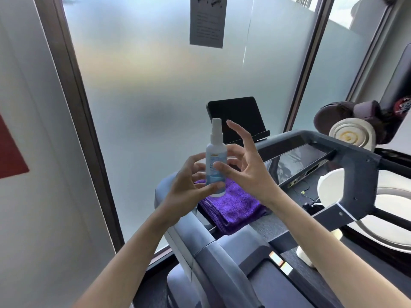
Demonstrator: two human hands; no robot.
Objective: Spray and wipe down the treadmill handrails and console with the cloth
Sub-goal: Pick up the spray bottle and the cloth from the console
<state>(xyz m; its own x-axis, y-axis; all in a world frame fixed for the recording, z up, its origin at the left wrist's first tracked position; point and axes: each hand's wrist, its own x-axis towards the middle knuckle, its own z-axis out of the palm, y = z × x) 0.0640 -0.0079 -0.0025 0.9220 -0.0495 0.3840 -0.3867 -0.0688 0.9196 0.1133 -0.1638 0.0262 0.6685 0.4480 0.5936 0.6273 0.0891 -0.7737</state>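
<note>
A small white spray bottle [215, 158] with a clear cap stands upright in the air above the treadmill console [295, 161]. My left hand [189, 190] grips its lower part with thumb and fingers. Beside the bottle, my right hand [246, 167] hovers with its fingers spread and its thumb close to the label; I cannot tell if it touches. A folded purple cloth [233, 207] lies on the console's left side, below both hands. The grey left handrail [213, 258] runs down toward me.
A black tablet holder [235, 116] stands at the console's back. Frosted glass [155, 85] with a paper notice [208, 21] fills the front. A rolled foam pad [353, 134] and dark padded gear [347, 112] sit to the right. A white wall [33, 152] is on the left.
</note>
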